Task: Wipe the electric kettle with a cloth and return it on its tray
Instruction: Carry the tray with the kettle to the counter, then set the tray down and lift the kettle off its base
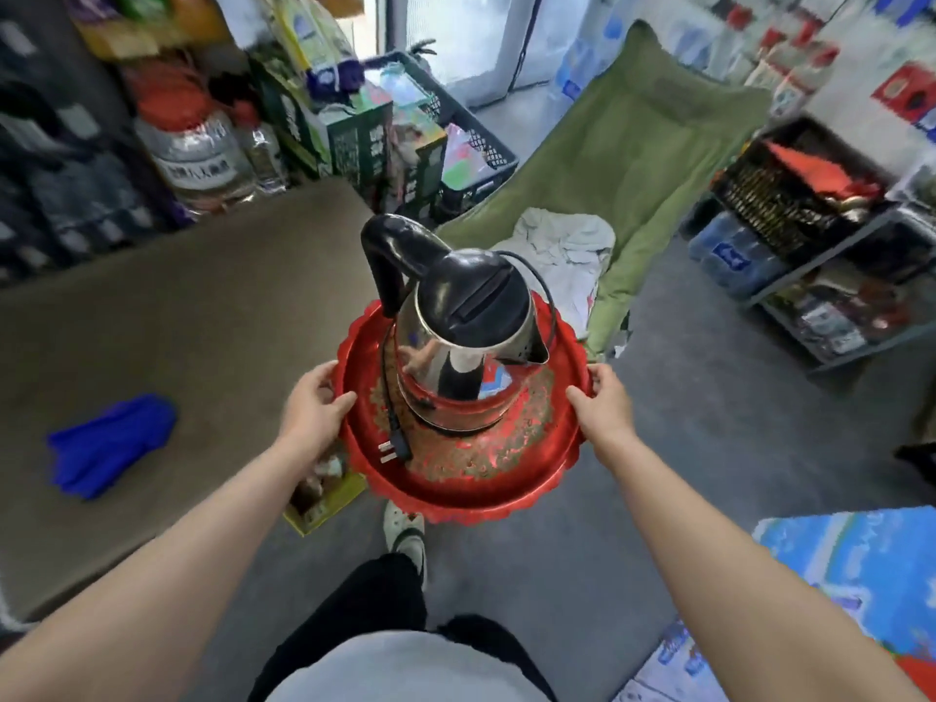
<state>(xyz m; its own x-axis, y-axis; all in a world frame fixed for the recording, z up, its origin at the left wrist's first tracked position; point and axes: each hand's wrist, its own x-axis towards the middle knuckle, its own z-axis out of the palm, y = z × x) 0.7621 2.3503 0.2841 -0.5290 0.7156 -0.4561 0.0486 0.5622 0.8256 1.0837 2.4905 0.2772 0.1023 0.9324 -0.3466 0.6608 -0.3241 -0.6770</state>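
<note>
You hold the round red tray (468, 491) in the air, your left hand (313, 400) closed on its left rim, your right hand (604, 400) closed on its right rim. The steel electric kettle (463, 326) stands upright on it, its power cord (392, 423) lying beside it. The blue cloth (109, 443) lies on the brown bench (167, 316), well apart.

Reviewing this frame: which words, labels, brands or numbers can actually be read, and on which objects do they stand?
None can be read.
Large clear jug with a red cap: white label with dark characters, too blurred.
Green boxes: white print, too blurred.
Blue bottle pack: white label, unreadable.
Electric kettle and red tray: no text visible, only a gold pattern on the tray.
</note>
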